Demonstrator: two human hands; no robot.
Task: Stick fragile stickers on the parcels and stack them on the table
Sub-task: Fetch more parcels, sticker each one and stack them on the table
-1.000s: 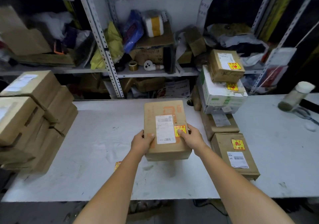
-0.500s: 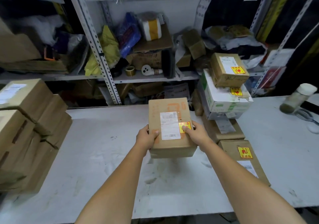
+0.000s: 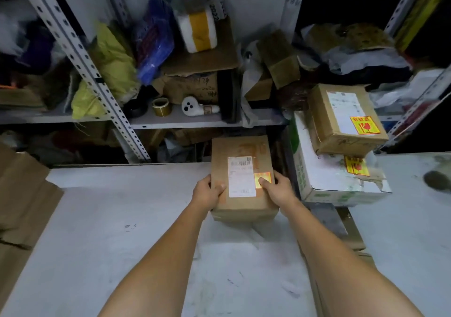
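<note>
I hold a brown cardboard parcel (image 3: 241, 150) above the white table (image 3: 122, 219), near its far edge. It carries a white shipping label and a yellow fragile sticker (image 3: 263, 178). My left hand (image 3: 207, 192) grips its left side, thumb on top. My right hand (image 3: 278, 191) grips its right side, thumb pressing on the sticker. To the right stands a stack: a small brown parcel (image 3: 341, 119) with a fragile sticker on top of a white box (image 3: 329, 180), which also bears one.
Several unlabelled brown boxes (image 3: 22, 202) are piled at the table's left edge. More parcels lie under my right forearm (image 3: 351, 238). A cluttered metal shelf (image 3: 175, 119) runs behind the table. A dark blurred object (image 3: 436, 180) lies far right.
Both hands have carried the parcel farther away and to the right, toward the stack. The view has tilted forward and closer to the shelf.
</note>
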